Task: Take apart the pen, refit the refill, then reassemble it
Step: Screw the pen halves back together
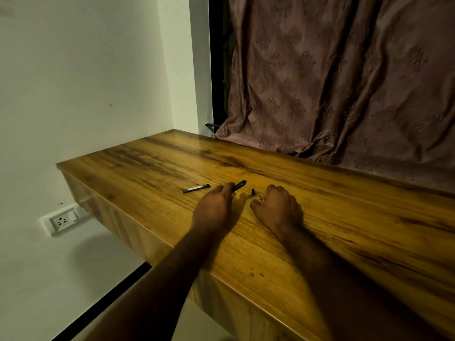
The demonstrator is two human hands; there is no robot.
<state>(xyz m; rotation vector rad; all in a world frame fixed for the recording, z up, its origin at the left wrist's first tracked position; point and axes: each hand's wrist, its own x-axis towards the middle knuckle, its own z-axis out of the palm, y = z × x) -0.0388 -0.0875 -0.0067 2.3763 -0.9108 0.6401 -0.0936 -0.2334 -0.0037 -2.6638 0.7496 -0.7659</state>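
Note:
The pen lies in pieces on the wooden desk [320, 205]. My left hand [215, 205] grips the black barrel [239, 186], whose open end points away to the upper right. My right hand [277, 207] rests on the desk with curled fingers pinching a thin metal-tipped refill [260, 197], most of it hidden by the fingers. A small black tip piece [252, 191] stands on the desk between my hands. The black cap [196, 188], with a pale clip strip, lies flat to the left of my left hand.
A patterned mauve curtain [344, 82] hangs down onto the desk's far edge. A white wall is on the left, with a socket plate [63, 219] below the desk's left end. The desk's front edge runs diagonally under my forearms.

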